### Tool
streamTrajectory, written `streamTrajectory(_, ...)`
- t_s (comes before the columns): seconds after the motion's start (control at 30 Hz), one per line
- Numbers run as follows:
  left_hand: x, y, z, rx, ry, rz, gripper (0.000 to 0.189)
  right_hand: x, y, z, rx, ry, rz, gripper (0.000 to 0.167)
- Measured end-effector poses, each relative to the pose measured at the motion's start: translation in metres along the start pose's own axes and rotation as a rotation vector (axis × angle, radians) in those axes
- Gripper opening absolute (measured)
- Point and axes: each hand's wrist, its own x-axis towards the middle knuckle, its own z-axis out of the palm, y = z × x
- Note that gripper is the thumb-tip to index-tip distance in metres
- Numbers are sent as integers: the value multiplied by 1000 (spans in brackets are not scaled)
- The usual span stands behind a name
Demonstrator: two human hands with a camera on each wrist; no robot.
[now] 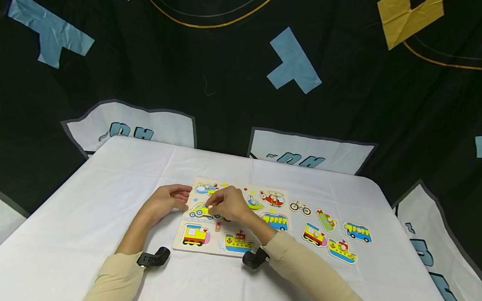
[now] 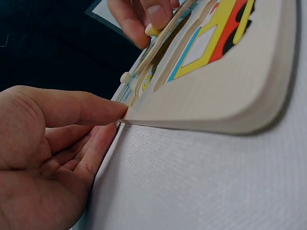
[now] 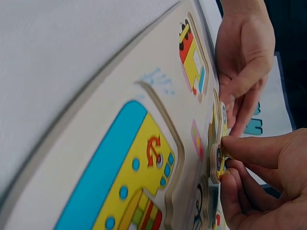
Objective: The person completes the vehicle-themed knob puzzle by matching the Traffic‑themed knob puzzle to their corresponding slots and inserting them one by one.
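A wooden peg puzzle board lies on the white-covered table. My right hand pinches the knob of a yellow car puzzle piece at the board's left side. In the left wrist view its edge stands partly raised from the board. At the board's left edge is my left hand, its thumb touching the edge and its fingers loosely extended. A plane piece and a helicopter piece sit near the board's top. My right hand hides part of the board's middle.
Right of the board lie loose pieces: a bicycle, a train, a bus, a ship and a green-and-red piece. Train and ship pictures show in the board's recesses. A black curtain hangs behind.
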Motion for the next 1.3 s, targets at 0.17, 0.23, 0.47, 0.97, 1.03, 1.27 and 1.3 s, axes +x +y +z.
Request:
streamTrajectory(0.17,0,-1,-1,-1,3,1,61,3,-3,8,15,-4,-12,10)
streamTrajectory(0.23,0,-1,-1,-3,3,4,61,4,-3,10,22,-7,-6,10)
streamTrajectory(0.47,-1,-1,-1,0,-4,14,62,5,-6,18,35,-5,12,10)
streamTrajectory(0.97,2,-3,0,-18,-2,23,62,9,-3,18,33,-1,37,8)
streamTrajectory(1.03,3,-3,0,-15,-3,20,62,9,-3,18,37,-2,39,9)
streamTrajectory(1.27,3,-3,0,-6,5,8,61,10,-3,18,50,-10,57,9)
streamTrajectory(1.3,3,-3,0,-6,1,13,62,10,-2,18,53,-10,62,10)
